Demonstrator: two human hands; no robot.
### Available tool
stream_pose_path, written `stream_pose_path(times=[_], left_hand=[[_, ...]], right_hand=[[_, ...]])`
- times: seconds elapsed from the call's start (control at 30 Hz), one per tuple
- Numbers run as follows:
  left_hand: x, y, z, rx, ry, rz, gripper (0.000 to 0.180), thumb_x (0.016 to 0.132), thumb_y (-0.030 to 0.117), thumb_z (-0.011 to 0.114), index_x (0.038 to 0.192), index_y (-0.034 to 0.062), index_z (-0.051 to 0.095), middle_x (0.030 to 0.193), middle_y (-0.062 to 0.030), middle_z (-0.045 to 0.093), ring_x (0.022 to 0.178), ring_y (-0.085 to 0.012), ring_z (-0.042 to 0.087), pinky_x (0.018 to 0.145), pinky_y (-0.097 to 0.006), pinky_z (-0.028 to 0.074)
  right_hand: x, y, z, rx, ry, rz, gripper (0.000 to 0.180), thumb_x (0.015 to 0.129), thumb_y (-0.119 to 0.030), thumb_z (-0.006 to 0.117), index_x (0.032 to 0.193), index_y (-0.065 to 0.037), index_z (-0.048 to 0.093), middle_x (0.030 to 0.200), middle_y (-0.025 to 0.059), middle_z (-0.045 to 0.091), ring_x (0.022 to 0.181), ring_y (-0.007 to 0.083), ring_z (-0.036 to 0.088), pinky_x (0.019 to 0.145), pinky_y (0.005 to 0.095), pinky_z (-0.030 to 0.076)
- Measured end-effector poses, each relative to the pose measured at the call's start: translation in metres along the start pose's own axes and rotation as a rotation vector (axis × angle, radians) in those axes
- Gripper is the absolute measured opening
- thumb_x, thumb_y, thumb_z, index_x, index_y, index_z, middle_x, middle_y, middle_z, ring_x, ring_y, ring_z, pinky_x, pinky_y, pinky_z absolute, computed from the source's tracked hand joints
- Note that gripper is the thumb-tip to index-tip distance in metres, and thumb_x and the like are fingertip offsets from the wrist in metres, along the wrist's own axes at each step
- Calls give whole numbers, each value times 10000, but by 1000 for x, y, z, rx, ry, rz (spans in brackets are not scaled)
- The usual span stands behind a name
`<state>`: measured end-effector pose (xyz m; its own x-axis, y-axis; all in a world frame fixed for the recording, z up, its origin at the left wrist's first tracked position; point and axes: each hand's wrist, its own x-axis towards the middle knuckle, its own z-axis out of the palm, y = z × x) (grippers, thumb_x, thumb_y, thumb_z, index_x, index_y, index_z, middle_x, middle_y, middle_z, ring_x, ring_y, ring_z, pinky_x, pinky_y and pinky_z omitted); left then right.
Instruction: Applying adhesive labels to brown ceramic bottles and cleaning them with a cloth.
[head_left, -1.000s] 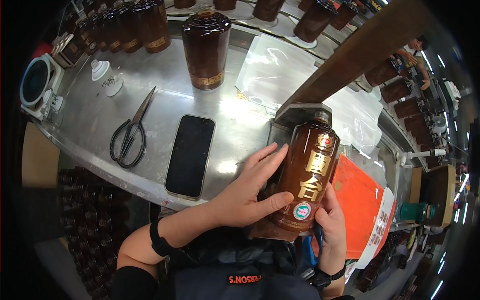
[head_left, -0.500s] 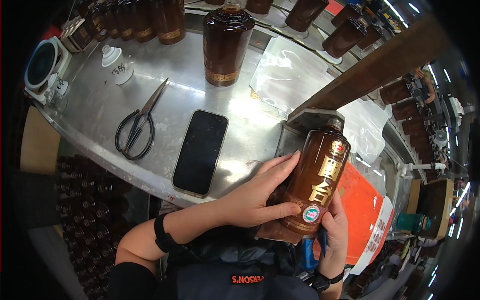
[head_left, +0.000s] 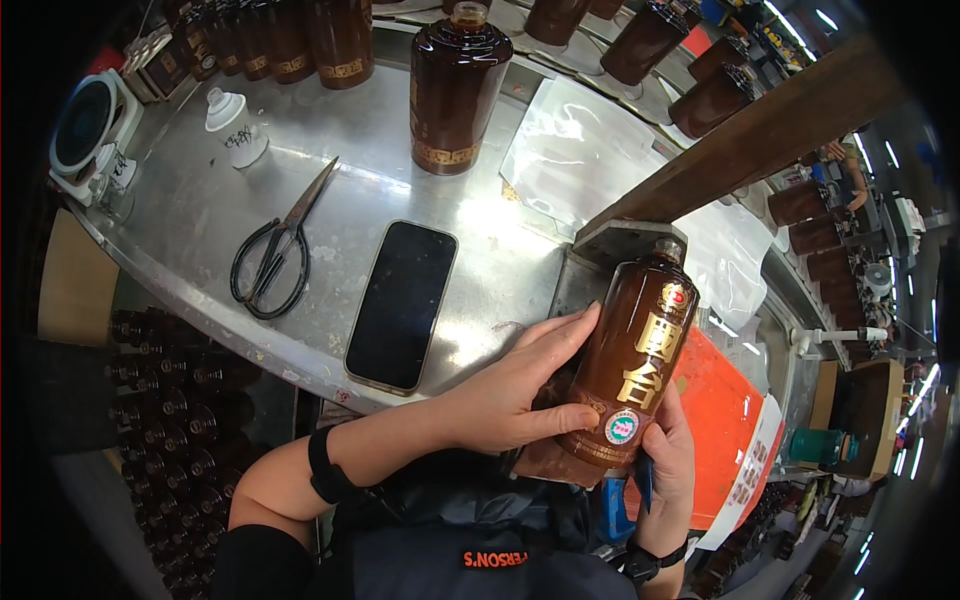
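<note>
A brown glass bottle (head_left: pixel 648 335) with gold lettering and a round green-and-white sticker leans in front of me, its neck pointing away. My left hand (head_left: pixel 545 385) is closed on its left side, with the thumb pressed on the front near the base. My right hand (head_left: pixel 672 450) grips the lower right side, fingers mostly hidden behind the glass. A blue item (head_left: pixel 645 485) shows at my right palm; its kind I cannot make out. A brownish translucent piece (head_left: pixel 552 462) lies under the bottle's lower end.
On the metal table (head_left: pixel 330 130) lie a black phone (head_left: pixel 402 305), scissors (head_left: pixel 277 255) and a small white bottle (head_left: pixel 237 127). Another brown bottle (head_left: pixel 458 95) stands beyond. A wooden post (head_left: pixel 740 140) rises beside clear plastic sheets (head_left: pixel 575 150). An orange sheet (head_left: pixel 715 430) is at right.
Several bottles on the line at the far right have shifted rightward. Both hands keep hold of the bottle with almost no movement.
</note>
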<state>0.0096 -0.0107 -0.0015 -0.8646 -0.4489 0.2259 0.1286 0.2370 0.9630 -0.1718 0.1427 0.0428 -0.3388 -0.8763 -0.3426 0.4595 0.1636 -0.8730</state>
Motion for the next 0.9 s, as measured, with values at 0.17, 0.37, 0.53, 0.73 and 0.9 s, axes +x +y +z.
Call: stream_pose_path(times=[0.17, 0.37, 0.53, 0.73, 0.9], left_hand=[[0, -2, 4, -43, 32, -11, 864, 965, 315, 654, 1578, -24, 149, 1588, -241, 260, 1469, -343, 268, 1193, -419, 231], [-1, 4, 0, -14, 25, -60, 869, 954, 383, 652, 1549, -62, 202, 1559, -272, 303, 1451, -385, 288, 1178, -438, 255], [10, 35, 4, 220, 74, -15, 960, 918, 442, 674, 1498, -146, 185, 1511, -369, 290, 1419, -471, 308, 1171, -497, 254], [12, 40, 6, 298, 8, -90, 1053, 884, 438, 718, 1505, -162, 116, 1511, -378, 279, 1420, -479, 307, 1182, -485, 250], [13, 41, 5, 208, 10, -120, 1021, 874, 281, 762, 1554, -90, 96, 1565, -266, 288, 1492, -349, 252, 1203, -430, 228]], right_hand=[[-1, 0, 2, 10, 3, -9, 890, 822, -232, 830, 1524, -30, 321, 1355, 85, 581, 1144, 157, 613, 835, 235, 511], [-2, 3, -2, -31, 30, 7, 856, 854, -203, 792, 1538, -39, 304, 1399, 79, 551, 1026, 91, 619, 659, 183, 469], [0, -7, -4, -5, -47, 63, 811, 889, -191, 749, 1546, -46, 297, 1440, 100, 512, 923, 56, 608, 648, 182, 456], [0, 1, -7, 44, -86, 24, 716, 939, -86, 660, 1549, -39, 287, 1420, 139, 489, 988, 111, 624, 729, 212, 482], [1, 1, -5, 90, -102, 5, 710, 940, 6, 622, 1555, -38, 270, 1368, 138, 504, 1120, 179, 622, 837, 255, 507]])
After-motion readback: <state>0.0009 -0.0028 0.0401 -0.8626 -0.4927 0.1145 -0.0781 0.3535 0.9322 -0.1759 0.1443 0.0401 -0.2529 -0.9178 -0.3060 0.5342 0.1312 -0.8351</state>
